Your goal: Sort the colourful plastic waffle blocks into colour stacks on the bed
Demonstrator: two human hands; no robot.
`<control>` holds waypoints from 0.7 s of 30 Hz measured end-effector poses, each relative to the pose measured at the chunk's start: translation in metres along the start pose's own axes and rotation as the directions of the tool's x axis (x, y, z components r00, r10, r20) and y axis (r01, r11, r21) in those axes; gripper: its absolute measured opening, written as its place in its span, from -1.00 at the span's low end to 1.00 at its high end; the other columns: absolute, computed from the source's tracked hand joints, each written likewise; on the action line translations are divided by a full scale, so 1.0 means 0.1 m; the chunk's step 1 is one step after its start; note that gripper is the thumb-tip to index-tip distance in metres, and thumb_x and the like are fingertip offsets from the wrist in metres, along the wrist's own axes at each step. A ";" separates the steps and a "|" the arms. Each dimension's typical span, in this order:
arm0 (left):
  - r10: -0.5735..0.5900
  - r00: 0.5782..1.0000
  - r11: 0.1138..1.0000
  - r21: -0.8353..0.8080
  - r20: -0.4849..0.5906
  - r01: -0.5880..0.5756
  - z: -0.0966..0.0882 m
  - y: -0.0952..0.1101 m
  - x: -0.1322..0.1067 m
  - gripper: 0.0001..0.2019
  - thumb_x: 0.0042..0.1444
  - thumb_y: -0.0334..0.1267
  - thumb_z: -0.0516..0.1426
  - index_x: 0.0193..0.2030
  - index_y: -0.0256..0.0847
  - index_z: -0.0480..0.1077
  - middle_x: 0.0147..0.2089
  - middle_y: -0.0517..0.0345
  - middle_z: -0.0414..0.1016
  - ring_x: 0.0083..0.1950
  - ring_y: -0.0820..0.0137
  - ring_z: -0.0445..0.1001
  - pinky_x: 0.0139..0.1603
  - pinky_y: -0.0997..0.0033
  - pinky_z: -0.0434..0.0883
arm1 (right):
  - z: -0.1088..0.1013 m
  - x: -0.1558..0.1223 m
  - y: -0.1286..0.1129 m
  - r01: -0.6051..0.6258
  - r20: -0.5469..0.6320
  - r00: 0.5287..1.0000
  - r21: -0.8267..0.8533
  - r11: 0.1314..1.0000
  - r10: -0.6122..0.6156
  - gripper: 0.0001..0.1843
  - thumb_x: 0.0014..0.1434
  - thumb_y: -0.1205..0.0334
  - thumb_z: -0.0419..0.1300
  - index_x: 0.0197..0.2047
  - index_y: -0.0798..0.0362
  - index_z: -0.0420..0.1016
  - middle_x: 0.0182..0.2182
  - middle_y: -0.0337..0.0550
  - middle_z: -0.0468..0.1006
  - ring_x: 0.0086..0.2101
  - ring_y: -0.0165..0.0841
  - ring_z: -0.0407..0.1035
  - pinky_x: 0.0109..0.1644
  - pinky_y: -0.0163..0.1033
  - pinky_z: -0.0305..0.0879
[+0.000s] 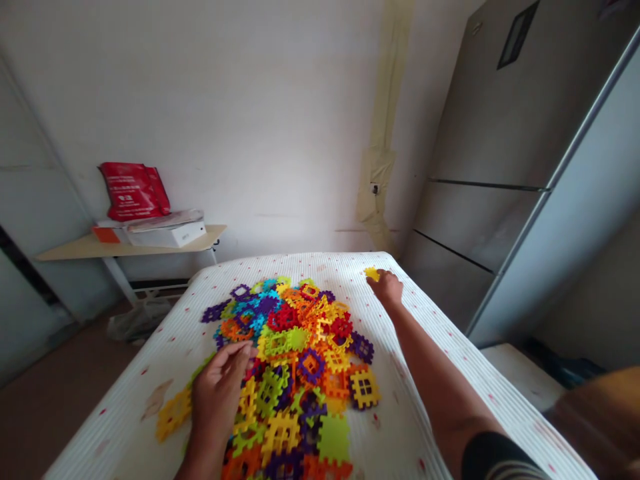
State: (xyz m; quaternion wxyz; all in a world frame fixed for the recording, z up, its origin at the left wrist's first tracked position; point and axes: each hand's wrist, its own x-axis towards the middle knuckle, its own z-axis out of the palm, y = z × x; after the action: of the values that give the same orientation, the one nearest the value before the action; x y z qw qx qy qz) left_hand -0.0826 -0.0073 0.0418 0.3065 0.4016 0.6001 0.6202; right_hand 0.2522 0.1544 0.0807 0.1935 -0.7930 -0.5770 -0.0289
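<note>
A heap of interlocking plastic building pieces (283, 343) in yellow, orange, green, purple, red and blue spreads over the middle of the covered table (395, 400). My right hand (389, 289) reaches to the far right of the tabletop, its fingers closed on a yellow building piece (371, 273), apart from the heap. My left hand (219, 387) is over the heap's left side, thumb and fingers pinched together. Whatever may be between those fingertips cannot be made out. Beside my left wrist lies a yellow windowed piece (174, 415).
At the back left, a small wooden-topped table (150, 250) carries a white box (173, 232) and a red plastic bag (134, 191). A tall grey refrigerator (480, 147) stands along the right. Behind the table is a white wall with a taped-over socket (375, 189).
</note>
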 end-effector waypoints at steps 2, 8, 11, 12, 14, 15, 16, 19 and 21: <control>-0.006 1.000 1.000 -0.001 -0.001 0.006 0.00 0.00 0.00 -0.59 -0.16 0.05 0.22 -0.26 -0.24 0.47 -0.38 0.09 0.58 -0.40 0.35 0.49 -0.39 0.44 0.43 | 0.04 0.16 0.22 -0.065 0.030 0.997 -0.038 0.997 0.066 -0.54 0.18 -0.02 0.04 0.00 0.13 0.42 -0.07 0.10 0.48 -0.06 -0.12 0.34 -0.08 -0.09 0.22; -0.028 1.000 1.000 0.007 0.002 0.028 0.01 0.01 0.00 -0.58 -0.18 0.06 0.22 -0.27 -0.22 0.47 -0.37 0.11 0.58 -0.40 0.35 0.48 -0.36 0.43 0.44 | 0.22 0.37 0.44 -0.130 0.089 0.986 -0.086 0.988 0.138 -0.54 0.13 -0.04 0.09 -0.07 0.14 0.46 -0.10 0.11 0.50 -0.05 -0.11 0.35 -0.07 -0.06 0.21; -0.021 1.000 0.999 0.025 0.003 0.021 0.01 0.01 0.00 -0.57 -0.17 0.08 0.21 -0.26 -0.24 0.47 -0.37 0.09 0.58 -0.40 0.34 0.48 -0.36 0.42 0.44 | 0.30 0.42 0.43 -0.142 0.109 0.982 -0.095 0.985 0.152 -0.52 0.12 -0.04 0.11 -0.04 0.14 0.45 -0.08 0.12 0.49 -0.03 -0.09 0.33 -0.04 -0.03 0.20; -0.020 1.000 0.999 0.031 0.003 0.019 0.01 0.01 0.01 -0.56 -0.17 0.08 0.21 -0.26 -0.24 0.47 -0.37 0.08 0.58 -0.40 0.34 0.47 -0.36 0.42 0.44 | 0.32 0.43 0.43 -0.145 0.114 0.981 -0.097 0.985 0.156 -0.52 0.11 -0.04 0.12 -0.03 0.14 0.44 -0.08 0.12 0.48 -0.03 -0.09 0.33 -0.04 -0.02 0.20; -0.017 1.000 0.999 0.041 0.004 0.017 0.00 0.00 0.01 -0.56 -0.17 0.09 0.21 -0.26 -0.24 0.47 -0.37 0.08 0.57 -0.41 0.35 0.46 -0.37 0.42 0.43 | 0.35 0.45 0.43 -0.151 0.124 0.979 -0.100 0.984 0.163 -0.51 0.11 -0.03 0.12 0.00 0.13 0.43 -0.06 0.12 0.47 -0.02 -0.09 0.32 -0.03 -0.01 0.21; -0.017 1.000 0.999 0.046 0.004 0.017 0.00 -0.01 0.02 -0.56 -0.16 0.09 0.21 -0.26 -0.24 0.47 -0.37 0.09 0.57 -0.41 0.36 0.46 -0.37 0.43 0.43 | 0.37 0.46 0.42 -0.153 0.128 0.978 -0.102 0.983 0.165 -0.51 0.12 -0.02 0.12 0.01 0.13 0.42 -0.06 0.11 0.46 -0.01 -0.09 0.32 -0.03 -0.01 0.21; -0.017 1.000 0.999 0.050 0.004 0.017 -0.01 -0.02 0.02 -0.56 -0.16 0.09 0.21 -0.26 -0.24 0.47 -0.37 0.09 0.57 -0.42 0.36 0.46 -0.37 0.43 0.42 | 0.39 0.46 0.42 -0.154 0.130 0.977 -0.104 0.983 0.167 -0.51 0.12 -0.02 0.13 0.02 0.13 0.41 -0.05 0.11 0.46 -0.01 -0.10 0.32 -0.03 -0.01 0.22; -0.019 1.000 0.998 0.051 0.001 0.019 -0.01 -0.02 0.02 -0.58 -0.15 0.07 0.21 -0.26 -0.23 0.47 -0.39 0.11 0.57 -0.42 0.37 0.45 -0.37 0.44 0.42 | 0.42 0.46 0.43 -0.158 0.137 0.975 -0.111 0.981 0.173 -0.52 0.13 0.01 0.13 0.04 0.12 0.39 -0.03 0.11 0.43 -0.01 -0.10 0.32 -0.04 -0.03 0.24; -0.016 1.000 0.999 0.048 -0.002 0.016 -0.01 -0.02 0.00 -0.59 -0.15 0.07 0.21 -0.27 -0.23 0.47 -0.40 0.11 0.57 -0.42 0.37 0.45 -0.38 0.44 0.42 | 0.44 0.46 0.43 -0.159 0.142 0.974 -0.114 0.981 0.174 -0.52 0.14 0.02 0.12 0.05 0.12 0.39 -0.02 0.12 0.42 -0.01 -0.10 0.32 -0.05 -0.05 0.25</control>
State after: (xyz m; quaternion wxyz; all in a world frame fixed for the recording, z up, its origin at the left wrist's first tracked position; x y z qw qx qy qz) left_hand -0.0837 -0.0071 0.0400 0.3011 0.4035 0.6182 0.6036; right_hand 0.2999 0.1995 0.0404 0.1103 -0.8474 -0.5191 0.0182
